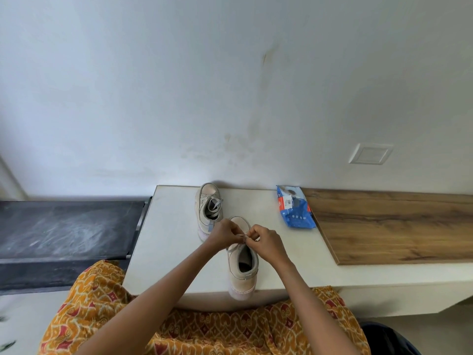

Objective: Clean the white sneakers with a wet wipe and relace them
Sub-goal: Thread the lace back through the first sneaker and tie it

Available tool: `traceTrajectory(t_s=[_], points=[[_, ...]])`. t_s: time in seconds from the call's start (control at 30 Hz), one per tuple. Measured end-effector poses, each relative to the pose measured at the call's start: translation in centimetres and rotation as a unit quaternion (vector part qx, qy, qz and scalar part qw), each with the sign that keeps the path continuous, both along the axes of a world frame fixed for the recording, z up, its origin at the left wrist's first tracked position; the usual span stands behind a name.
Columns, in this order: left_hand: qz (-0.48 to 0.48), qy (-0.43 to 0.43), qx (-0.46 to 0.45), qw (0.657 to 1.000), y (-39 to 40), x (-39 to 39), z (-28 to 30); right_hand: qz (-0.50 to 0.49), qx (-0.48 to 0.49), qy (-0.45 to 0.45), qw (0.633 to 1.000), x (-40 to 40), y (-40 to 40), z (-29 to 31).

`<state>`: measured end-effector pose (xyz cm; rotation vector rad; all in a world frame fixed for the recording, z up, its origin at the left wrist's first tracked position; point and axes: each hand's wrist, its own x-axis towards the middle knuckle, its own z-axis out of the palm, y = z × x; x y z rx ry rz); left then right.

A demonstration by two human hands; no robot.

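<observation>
Relacing was judged under way: lace point(239, 236) ends were pinched by left hand point(223, 233) and right hand point(265, 239) over the near sneaker point(243, 267) at the counter point(174, 239) edge; tightening seemed next.

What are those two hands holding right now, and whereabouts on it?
Both the left hand and right hand pinch the lace of the near sneaker, above its tongue.

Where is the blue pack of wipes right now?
The blue pack of wipes lies on the white counter, to the right of both sneakers, against the left edge of the wooden board, near the wall.
</observation>
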<state>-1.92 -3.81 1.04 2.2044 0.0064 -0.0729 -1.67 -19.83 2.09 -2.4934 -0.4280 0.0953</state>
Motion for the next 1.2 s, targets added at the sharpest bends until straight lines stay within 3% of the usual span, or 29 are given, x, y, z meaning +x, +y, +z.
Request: traceTrajectory(t_s=[0.3,0.43,0.6,0.73,0.87,0.93,1.0,1.1,1.2], points=[[-0.017,0.129,-0.174,0.976,1.5,-0.5,1.2,-0.012,-0.067,-0.144,0.987,-1.1,1.1,-1.1],[0.0,0.132,-0.185,0.974,1.3,-0.4,0.2,-0.017,-0.04,-0.151,0.988,-1.5,0.9,-1.6],[-0.073,0.153,-0.231,0.958,1.6,-0.5,-0.8,-0.016,-0.042,-0.145,0.988,-1.3,0.9,-1.4],[0.026,0.108,-0.225,0.968,0.9,-0.7,-1.5,-0.014,-0.037,-0.119,0.992,-1.1,0.8,-1.5],[0.153,0.101,-0.337,0.923,-0.1,-1.1,-2.2,0.018,-0.027,-0.047,0.998,-0.3,0.2,-1.1],[0.164,0.091,-0.34,0.922,-0.4,-1.2,-2.1,0.033,-0.023,-0.013,0.999,0.0,0.0,-1.0],[0.128,0.096,-0.334,0.929,-0.2,-1.6,-1.6,0.039,-0.016,0.011,0.999,0.2,-0.2,-0.8],[-0.006,0.105,-0.269,0.957,1.2,-2.4,-1.4,0.035,-0.001,0.035,0.999,0.6,-0.3,-0.9],[-0.067,0.065,-0.222,0.971,2.2,-2.8,-2.0,0.019,0.027,0.048,0.998,0.7,-0.3,-1.2]])
